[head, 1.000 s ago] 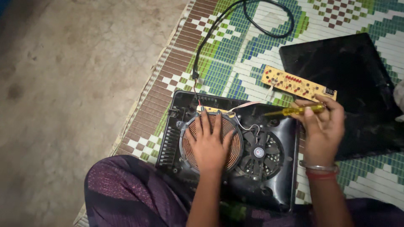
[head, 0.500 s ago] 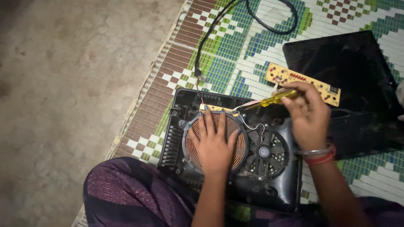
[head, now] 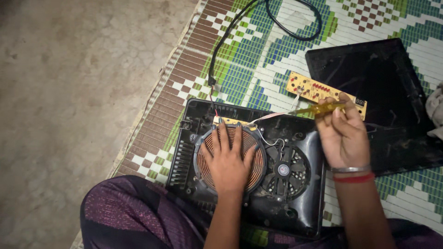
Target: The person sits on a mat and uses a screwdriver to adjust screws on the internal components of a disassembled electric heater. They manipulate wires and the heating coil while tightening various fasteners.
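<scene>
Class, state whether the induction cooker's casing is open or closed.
Open: copper coil and fan are exposed, and the glass top panel lies apart on the mat.

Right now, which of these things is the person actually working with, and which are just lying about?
In use:
- left hand flat on the copper coil
- opened black cooktop base
- right hand gripping a yellow screwdriver
- yellow circuit board

Lying about:
- black glass top panel
- black power cord
- patterned woven mat

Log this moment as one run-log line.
left hand flat on copper coil | right hand holding yellow screwdriver | tip near base's back edge | circuit board on mat
</scene>
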